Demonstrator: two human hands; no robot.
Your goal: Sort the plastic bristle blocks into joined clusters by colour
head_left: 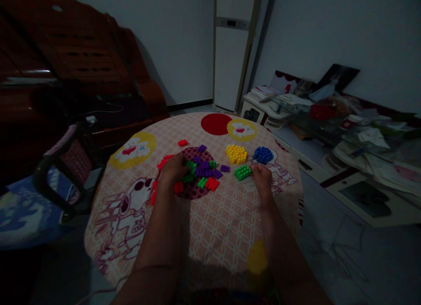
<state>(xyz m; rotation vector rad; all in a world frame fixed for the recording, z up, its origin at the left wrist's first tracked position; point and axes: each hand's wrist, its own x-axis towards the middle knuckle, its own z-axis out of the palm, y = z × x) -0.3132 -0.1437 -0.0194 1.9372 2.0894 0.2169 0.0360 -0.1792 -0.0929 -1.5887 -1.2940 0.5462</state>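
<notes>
My left hand reaches over the left side of a mixed pile, its fingertips at the green plastic blocks; the dim light hides whether they grip one. Purple blocks lie in the pile's middle, with red blocks at its front and more reds around my left hand. My right hand is closed, fingertips at the right edge of a neat green block group with knobbed tops. What its fingers hold, if anything, cannot be made out. Behind that group stand a yellow block group and a blue one.
A patterned cloth covers the round table. One red block lies apart at the back. To the left are a chair and a wooden sofa. A cluttered low cabinet runs along the right wall.
</notes>
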